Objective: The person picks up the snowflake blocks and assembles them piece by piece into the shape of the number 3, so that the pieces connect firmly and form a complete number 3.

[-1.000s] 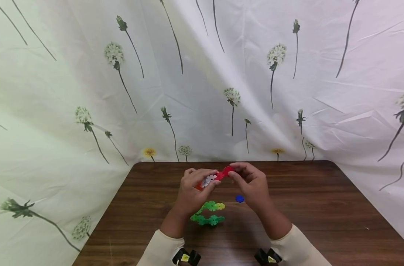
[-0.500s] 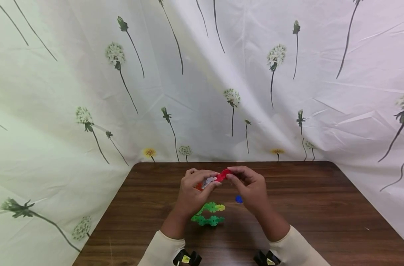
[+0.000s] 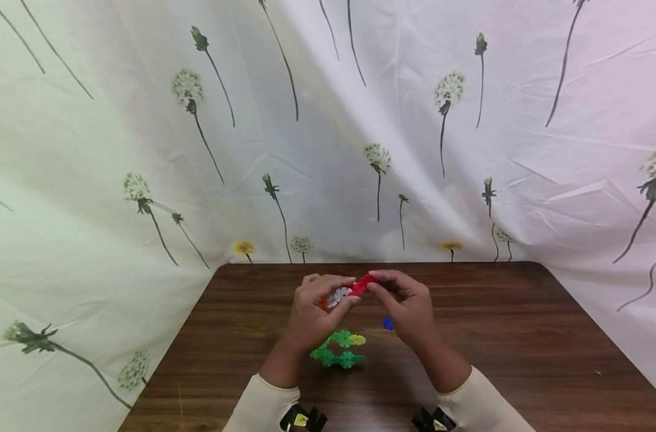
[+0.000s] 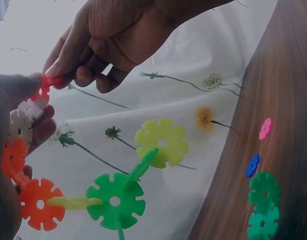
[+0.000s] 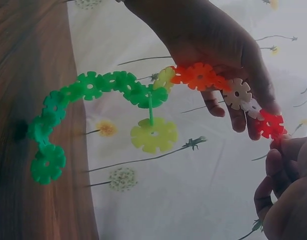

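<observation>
A chain of notched plastic snowflake discs hangs between and below the hands. My left hand [image 3: 314,306] pinches it near its upper end, where white discs [image 5: 237,94] meet a red disc [image 5: 271,124]. At that end my right hand [image 3: 409,303] pinches another red disc [image 4: 54,81], mostly hidden by the fingertips, touching the first; whether they are fully slotted cannot be seen. Orange discs [image 5: 201,76] lie along the left palm. From there green discs [image 5: 89,86] curve down toward the table, and a yellow-green disc [image 5: 154,135] branches off on a green one.
Loose on the brown wooden table [image 3: 500,360] lie a blue disc [image 3: 388,323], partly behind the right hand, and a pink disc [image 4: 265,128]. A white cloth with dandelion prints [image 3: 328,150] hangs behind the table's far edge.
My right hand has shifted slightly left and down toward the left hand, bringing its red disc closer in. It now covers part of the blue disc. The left hand has barely moved.
</observation>
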{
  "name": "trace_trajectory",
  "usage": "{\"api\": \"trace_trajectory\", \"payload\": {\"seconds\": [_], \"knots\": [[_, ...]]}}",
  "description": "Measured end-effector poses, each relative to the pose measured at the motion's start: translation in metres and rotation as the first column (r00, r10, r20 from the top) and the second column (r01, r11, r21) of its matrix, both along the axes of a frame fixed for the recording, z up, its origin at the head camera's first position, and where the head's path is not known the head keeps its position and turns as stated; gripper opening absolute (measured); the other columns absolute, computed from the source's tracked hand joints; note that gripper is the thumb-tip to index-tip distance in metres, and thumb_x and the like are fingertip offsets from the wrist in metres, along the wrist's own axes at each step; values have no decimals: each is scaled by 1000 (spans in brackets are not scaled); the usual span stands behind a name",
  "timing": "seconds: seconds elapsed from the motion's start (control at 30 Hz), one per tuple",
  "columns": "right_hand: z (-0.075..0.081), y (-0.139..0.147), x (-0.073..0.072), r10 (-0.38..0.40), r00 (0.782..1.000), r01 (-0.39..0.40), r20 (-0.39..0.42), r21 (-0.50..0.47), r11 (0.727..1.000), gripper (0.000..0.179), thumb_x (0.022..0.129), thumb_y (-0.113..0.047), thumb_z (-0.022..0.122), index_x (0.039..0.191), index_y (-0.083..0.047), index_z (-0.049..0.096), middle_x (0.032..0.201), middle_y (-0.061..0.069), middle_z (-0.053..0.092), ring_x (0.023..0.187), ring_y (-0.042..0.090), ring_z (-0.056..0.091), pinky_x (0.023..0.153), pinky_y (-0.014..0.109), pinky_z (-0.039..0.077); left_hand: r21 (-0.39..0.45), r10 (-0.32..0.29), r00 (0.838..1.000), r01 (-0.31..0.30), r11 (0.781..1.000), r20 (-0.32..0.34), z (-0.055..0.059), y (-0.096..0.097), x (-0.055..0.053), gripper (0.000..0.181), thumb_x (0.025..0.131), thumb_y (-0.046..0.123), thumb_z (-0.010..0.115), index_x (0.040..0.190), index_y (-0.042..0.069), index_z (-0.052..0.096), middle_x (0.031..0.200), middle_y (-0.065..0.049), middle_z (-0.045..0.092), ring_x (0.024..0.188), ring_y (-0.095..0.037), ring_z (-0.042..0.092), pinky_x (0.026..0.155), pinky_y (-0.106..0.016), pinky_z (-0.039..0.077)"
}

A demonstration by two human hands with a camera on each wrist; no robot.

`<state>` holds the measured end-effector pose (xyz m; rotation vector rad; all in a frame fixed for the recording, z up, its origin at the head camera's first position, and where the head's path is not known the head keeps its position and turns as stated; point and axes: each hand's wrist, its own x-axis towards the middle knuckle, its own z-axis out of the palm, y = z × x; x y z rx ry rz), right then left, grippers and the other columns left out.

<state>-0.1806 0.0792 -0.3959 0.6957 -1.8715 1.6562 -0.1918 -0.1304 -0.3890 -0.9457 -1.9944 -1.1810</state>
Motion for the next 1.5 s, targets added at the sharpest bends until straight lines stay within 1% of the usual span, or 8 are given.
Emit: {"api": "trace_trajectory", "payload": {"seconds": [0.17,0.4,0.5,0.73,0.97,1.17,1.27,1.5], "knots": [[1,0,0,-4,1000,3,13,9,1000,23,98,5,76,120,0,77,108,19,79,85,17,74,77,22,64,-30,10,1000,-11,999,-18,4,-2,2,38,87,10,91,124,8,81,115,-5,85,96,-19,77,94,-45,46],[2,1,0,-22,1000,22,2,-6,1000,23,98,7,75,121,6,75,104,21,78,84,8,72,75,21,64,-130,-2,998,-5,992,-56,11,-1,1,44,88,12,91,130,10,78,109,-2,85,91,-15,75,92,-44,43],[2,2,0,-4,1000,4,0,0,1000,23,98,7,74,122,5,74,104,22,78,85,8,72,76,21,64,-157,-11,997,-1,988,-79,12,0,0,42,90,11,89,131,11,78,109,-2,85,88,-15,75,91,-43,44],[4,7,-2,6,1000,-5,-14,47,999,30,97,8,75,127,4,73,103,22,77,82,14,73,75,21,64,-156,-43,993,25,987,-110,14,-4,-6,42,92,5,85,133,10,76,118,-7,84,100,-19,80,90,-44,48],[2,16,-5,-1,1000,0,6,93,996,32,98,6,76,129,2,72,105,21,80,88,10,75,76,21,63,-186,-37,994,18,982,-100,16,-9,-8,42,96,6,80,137,12,75,120,-7,84,100,-19,79,90,-43,50],[-5,24,-8,0,999,-5,44,114,993,30,100,2,75,130,-1,71,107,22,80,91,17,77,77,23,63,-193,-27,995,8,981,-94,16,-10,-7,41,97,7,79,137,13,75,121,-6,83,98,-18,77,90,-43,51],[-9,29,-10,-5,997,-4,75,123,992,29,101,-1,75,130,-2,72,108,19,80,94,14,78,79,23,63,-189,-27,996,10,982,-89,15,-10,-8,41,97,7,79,137,13,75,121,-6,83,98,-18,77,90,-43,51],[-18,46,-16,-24,989,6,145,122,993,25,103,-3,74,128,0,72,108,20,79,94,16,78,79,23,63,-178,-55,995,41,983,-77,15,-12,-10,40,97,6,78,136,13,75,123,-6,82,104,-20,77,89,-41,52]]}}
